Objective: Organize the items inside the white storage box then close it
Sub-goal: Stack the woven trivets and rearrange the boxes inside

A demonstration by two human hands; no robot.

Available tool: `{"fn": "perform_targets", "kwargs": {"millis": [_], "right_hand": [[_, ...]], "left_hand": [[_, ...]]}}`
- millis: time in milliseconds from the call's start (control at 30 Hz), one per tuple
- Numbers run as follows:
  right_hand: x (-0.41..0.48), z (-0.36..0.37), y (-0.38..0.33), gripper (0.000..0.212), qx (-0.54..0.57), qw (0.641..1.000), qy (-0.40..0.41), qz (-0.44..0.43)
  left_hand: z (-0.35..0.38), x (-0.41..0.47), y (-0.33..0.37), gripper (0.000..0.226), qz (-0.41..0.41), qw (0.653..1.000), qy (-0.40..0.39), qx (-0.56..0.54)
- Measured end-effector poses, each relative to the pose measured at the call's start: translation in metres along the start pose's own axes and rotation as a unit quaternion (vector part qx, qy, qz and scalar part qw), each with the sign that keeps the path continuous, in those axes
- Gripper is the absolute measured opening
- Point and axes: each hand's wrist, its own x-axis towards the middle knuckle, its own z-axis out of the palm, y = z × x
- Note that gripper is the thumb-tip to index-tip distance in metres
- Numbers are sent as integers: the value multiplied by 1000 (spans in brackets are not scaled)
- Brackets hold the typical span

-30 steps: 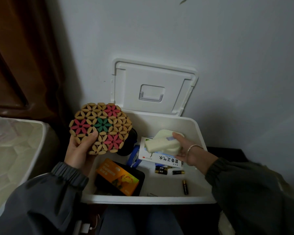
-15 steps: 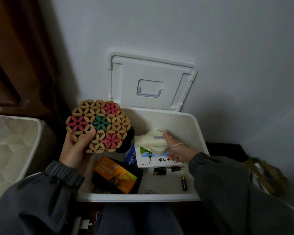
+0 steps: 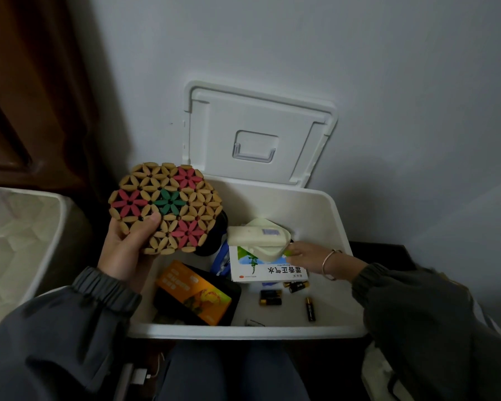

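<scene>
Two hands in view. Left hand [image 3: 128, 250] grips a round woven mat [image 3: 168, 206] (tan petals, red and green flowers), thumb curled over its front face, held clear above the left side of the white storage box [image 3: 243, 331]. The box is open in front of the person's knees and its lid [image 3: 258, 134] stands up against the wall. Right hand [image 3: 307, 256], bracelet [image 3: 329, 263] on the wrist, reaches into the box with fingers fairly straight, tips at the right end of two stacked cream plastic pieces [image 3: 258, 238]. Can't tell whether it pinches them or only touches. The cream pieces sit on a white-and-green medicine carton [image 3: 261, 270] mid-box. Orange packet [image 3: 194, 293] lies on a black tray front left, and a blue item [image 3: 222, 259] is wedged beside the carton. Loose batteries [image 3: 269, 298] are scattered on the box floor front right, one lying apart near the front wall.
</scene>
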Motion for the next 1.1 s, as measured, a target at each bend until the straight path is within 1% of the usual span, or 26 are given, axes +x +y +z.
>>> {"fn": "perform_targets", "kwargs": {"millis": [100, 133, 167, 233, 300, 400, 467, 567, 633, 733, 800, 833, 933, 967, 1033, 1100], "right_hand": [[-7, 3, 0, 15, -87, 996, 1, -26], [-8, 3, 0, 26, -132, 991, 9, -17], [-9, 3, 1, 31, -174, 985, 23, 3], [-12, 7, 3, 30, -229, 971, 55, 43], [-17, 16, 7, 32, -268, 959, 50, 73], [-20, 34, 17, 46, -288, 952, 3, 102], [-19, 45, 18, 50, -288, 950, -27, 120], [-14, 56, 14, 51, -276, 948, -66, 145], [-15, 57, 11, 46, -268, 946, -91, 158], [-14, 52, 15, 39, -252, 951, -120, 134], [-14, 56, 15, 40, -249, 954, -120, 117], [-12, 61, 16, 37, -235, 959, -118, 105], [-6, 68, 16, 8, -166, 977, -132, 32], [-5, 66, 16, 9, -147, 978, -147, 8], [-4, 63, 14, 24, -141, 976, -166, -25], [-1, 67, 16, 32, -178, 972, -142, -62]], "left_hand": [[0, -1, 0, 65, -1, 1000, 2, -4], [1, -1, 0, 64, 0, 1000, 3, -5], [1, -2, 0, 64, 1, 1000, 3, -6], [3, -2, 1, 64, 4, 1000, 1, -5], [4, -3, 1, 61, 8, 1000, 4, -6], [3, -4, 0, 56, 14, 1000, 3, -8], [4, -4, 1, 56, 11, 1000, 2, -8], [6, -5, 3, 57, 7, 1000, 10, -8], [8, -7, 4, 58, 8, 1000, 11, -7], [10, -7, 5, 58, 6, 1000, 16, -9], [9, -7, 6, 60, 5, 1000, 16, -7], [9, -7, 6, 60, 5, 1000, 17, -7], [8, -6, 5, 56, 7, 1000, 16, -6], [8, -6, 5, 56, 8, 1000, 14, -5], [7, -6, 5, 55, 9, 1000, 8, -2], [7, -6, 4, 54, 10, 1000, 3, 3]]}}
